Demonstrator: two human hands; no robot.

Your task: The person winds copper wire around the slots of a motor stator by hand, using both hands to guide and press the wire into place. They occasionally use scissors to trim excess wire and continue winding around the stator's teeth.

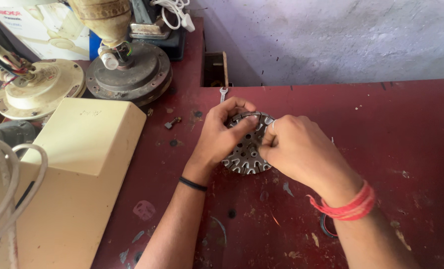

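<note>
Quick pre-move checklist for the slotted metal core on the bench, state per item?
1. Both hands on slotted metal core: ok; left hand, right hand.
2. Core resting flat on red bench: ok.
3. Slots free of wire: cannot tell, hands cover the top.
4. Loose bolt apart from the core: ok.
5. Cream housing apart from the hands: ok.

I count 2 hands of mine, left and right, on 1 slotted metal stator disc. Around me: 2 fan motor housings, cream and grey, 1 cream box, 1 spanner, 1 bolt.
</note>
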